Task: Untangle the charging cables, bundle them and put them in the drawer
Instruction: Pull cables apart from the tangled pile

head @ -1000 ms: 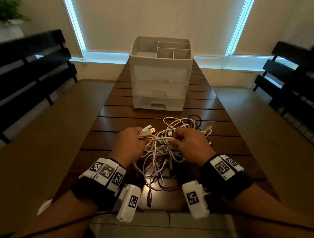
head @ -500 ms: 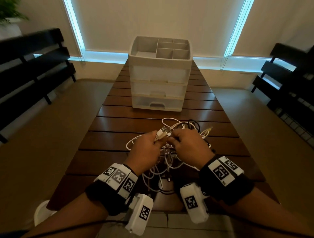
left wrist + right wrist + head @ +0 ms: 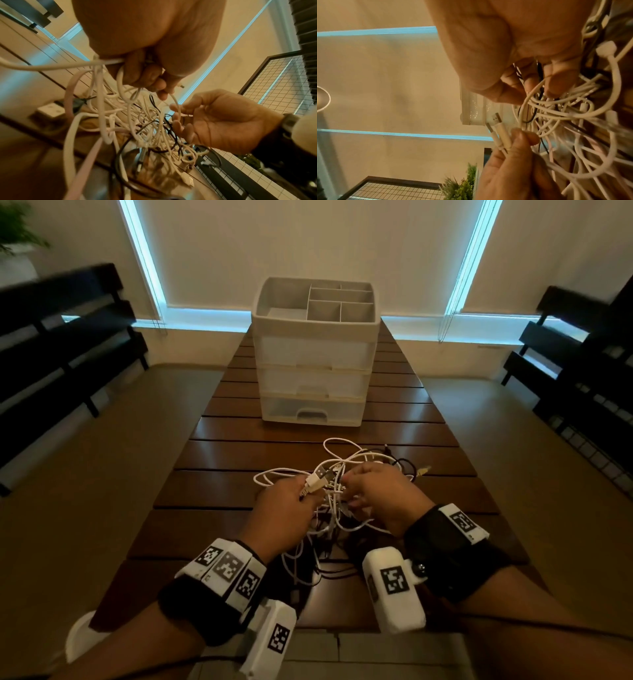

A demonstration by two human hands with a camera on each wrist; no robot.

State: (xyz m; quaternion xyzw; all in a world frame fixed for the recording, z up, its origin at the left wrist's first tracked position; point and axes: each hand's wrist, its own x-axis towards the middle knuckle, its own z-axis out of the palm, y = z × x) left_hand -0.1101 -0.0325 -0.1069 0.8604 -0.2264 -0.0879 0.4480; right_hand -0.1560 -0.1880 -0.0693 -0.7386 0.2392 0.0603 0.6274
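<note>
Left hand: the left hand point(image 3: 286, 515) is raised over the near middle of the table, fingers curled tight round several white strands; two USB plugs point(image 3: 498, 129) stick out past its thumb, side by side, pointing toward the drawer unit.
Right hand: the right hand point(image 3: 383, 496) is just right of the left one, knuckles up, fingers point(image 3: 178, 124) bent into the knot; thumb and fingertips pinch a thin white strand.
Cables: the tangle of cables point(image 3: 337, 505) is mostly white with a few black leads, still knotted; the upper part is lifted between the two hands, the lower loops hang down and rest on the table toward the near edge.
Loose loops: one white loop point(image 3: 270, 475) sticks out left of the left hand; another arcs to the far side of the knot.
Stray plug: a small connector point(image 3: 423, 470) lies on the wood just right of the right hand.
Drawer unit: the white drawer unit point(image 3: 315, 361) stands upright at the far middle of the table, well apart from the knot; three drawers, all pushed in; divided tray on top.
Table: dark slatted wooden table point(image 3: 219, 453).
Surroundings: black benches point(image 3: 61, 337) left and right; blinds on the far wall.
</note>
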